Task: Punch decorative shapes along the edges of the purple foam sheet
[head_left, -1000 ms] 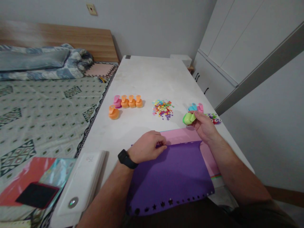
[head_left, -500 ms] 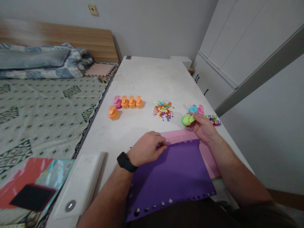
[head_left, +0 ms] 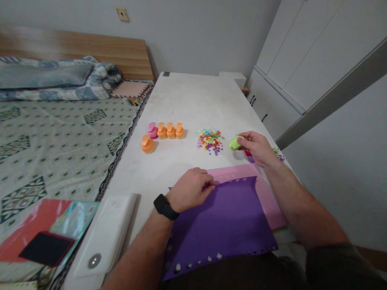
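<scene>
Between the fingers of my right hand (head_left: 256, 148) is a light green craft punch (head_left: 236, 142), held just above the table, right of a pile of colourful paper cut-outs (head_left: 210, 140). My left hand (head_left: 193, 187), with a black watch on the wrist, pinches the upper edge of a purple sheet (head_left: 223, 217). Small shaped holes run along the sheet's edges. Beneath it lies pink paper (head_left: 270, 201). Small red and purple items show partly behind my right hand, beside several pieces with eye-like dots (head_left: 279, 155).
An orange punch (head_left: 148, 145) stands in front of a row of orange punches (head_left: 171, 131) and one pink punch (head_left: 152, 130). A white device (head_left: 105, 233) lies at the table's left edge. Left of it, the bed holds a dark tablet-like item (head_left: 46, 249) on coloured sheets.
My right hand has moved up and slightly left with the green punch, which is now tilted differently. The blue and pink punches are hidden behind that hand. My left hand stays on the sheet.
</scene>
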The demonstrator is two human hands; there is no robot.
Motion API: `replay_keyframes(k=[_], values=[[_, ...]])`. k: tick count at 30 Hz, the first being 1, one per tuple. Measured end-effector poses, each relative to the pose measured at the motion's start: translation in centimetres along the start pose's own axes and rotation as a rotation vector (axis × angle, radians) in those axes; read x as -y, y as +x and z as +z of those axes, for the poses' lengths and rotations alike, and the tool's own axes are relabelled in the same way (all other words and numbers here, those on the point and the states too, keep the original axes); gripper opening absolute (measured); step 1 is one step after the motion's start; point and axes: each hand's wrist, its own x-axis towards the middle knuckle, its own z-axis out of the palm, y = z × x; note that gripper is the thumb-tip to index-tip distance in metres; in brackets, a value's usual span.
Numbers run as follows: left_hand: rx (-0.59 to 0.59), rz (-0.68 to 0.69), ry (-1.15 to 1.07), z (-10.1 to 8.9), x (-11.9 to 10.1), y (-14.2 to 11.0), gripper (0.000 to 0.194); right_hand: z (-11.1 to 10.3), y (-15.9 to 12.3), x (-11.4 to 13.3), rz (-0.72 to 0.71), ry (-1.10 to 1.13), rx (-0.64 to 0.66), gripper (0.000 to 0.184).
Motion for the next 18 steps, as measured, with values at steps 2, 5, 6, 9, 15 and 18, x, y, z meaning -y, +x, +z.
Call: replay_keyframes(k=[2, 5, 6, 9, 15, 18], values=[[0.000, -0.003, -0.002, 0.0, 0.0, 0.0, 0.016, 0.5, 0.4, 0.6, -0.058, -0.080, 0.025, 0.044], [0.000, -0.010, -0.007, 0.0, 0.0, 0.1, 0.015, 1.3, 0.9, 1.3, -0.161, -0.144, 0.052, 0.049], [0.000, -0.013, -0.008, 0.0, 0.0, 0.1, 0.015, 1.5, 1.0, 1.4, -0.183, -0.147, 0.056, 0.050], [-0.003, -0.022, -0.011, -0.1, -0.1, 0.2, 0.016, 2.0, 1.5, 1.1, -0.186, -0.152, 0.045, 0.050], [-0.009, -0.032, -0.018, -0.2, 0.0, 0.3, 0.017, 2.3, 2.2, -0.3, -0.164, -0.224, 0.029, 0.046], [-0.009, -0.039, -0.013, -0.2, 0.1, 0.3, 0.017, 2.6, 2.2, -0.2, -0.251, -0.220, 0.014, 0.048]])
